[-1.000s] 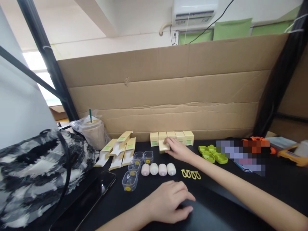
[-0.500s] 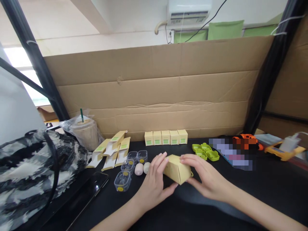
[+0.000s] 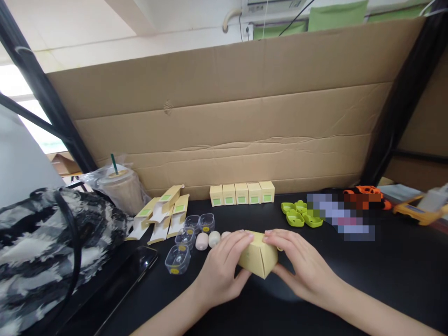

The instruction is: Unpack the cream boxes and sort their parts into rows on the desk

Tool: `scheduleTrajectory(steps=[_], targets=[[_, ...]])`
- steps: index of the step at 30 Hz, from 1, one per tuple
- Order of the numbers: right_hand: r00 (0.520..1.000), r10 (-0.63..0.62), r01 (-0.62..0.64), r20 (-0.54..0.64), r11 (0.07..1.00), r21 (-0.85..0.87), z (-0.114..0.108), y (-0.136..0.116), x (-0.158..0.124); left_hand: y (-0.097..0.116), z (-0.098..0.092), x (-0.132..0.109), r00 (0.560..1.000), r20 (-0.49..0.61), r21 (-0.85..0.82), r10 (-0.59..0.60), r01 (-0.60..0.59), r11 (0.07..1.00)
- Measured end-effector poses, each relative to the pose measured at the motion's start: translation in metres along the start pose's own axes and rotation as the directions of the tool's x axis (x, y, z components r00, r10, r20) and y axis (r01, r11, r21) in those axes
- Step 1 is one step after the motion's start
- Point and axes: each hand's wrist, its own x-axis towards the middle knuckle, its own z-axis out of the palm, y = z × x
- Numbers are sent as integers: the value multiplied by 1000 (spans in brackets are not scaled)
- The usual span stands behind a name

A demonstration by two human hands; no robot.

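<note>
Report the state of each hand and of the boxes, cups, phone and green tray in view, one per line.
Held box: tilted; no open flap shows
Left hand: fingers and thumb gripping the box
Right hand: gripping its other side
Five small boxes: upright, side by side
Opened cartons: overlapping, white insides showing
Clear cups: four, open-topped
Drink cup: lidded, straw in
Phone: flat, screen dark
Green tray: open

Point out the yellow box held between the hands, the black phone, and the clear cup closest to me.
Yellow box (image 3: pixel 255 259): head view, on the face left of its front edge.
Black phone (image 3: pixel 116 284): head view, on its dark screen.
Clear cup (image 3: pixel 179 263): head view, on its front wall.
</note>
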Motion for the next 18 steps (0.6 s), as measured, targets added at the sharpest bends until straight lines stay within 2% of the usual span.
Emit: scheduleTrajectory(steps=[10, 14, 16, 18], targets=[[997, -37, 33, -64, 997, -68, 5, -2, -3, 1, 2, -1, 1000, -12, 96, -23, 24, 995], [983, -23, 11, -182, 998, -64, 3, -2, -3, 0, 0, 2, 998, -17, 66, -62, 63, 996], [974, -63, 60, -218, 998, -19, 1, -5, -1, -2, -1, 2, 998, -22, 70, -53, 55, 996], [972, -132, 145, -196, 988, 54, -2, -11, 1, -4, -2, 2, 999, -40, 100, -25, 29, 995]])
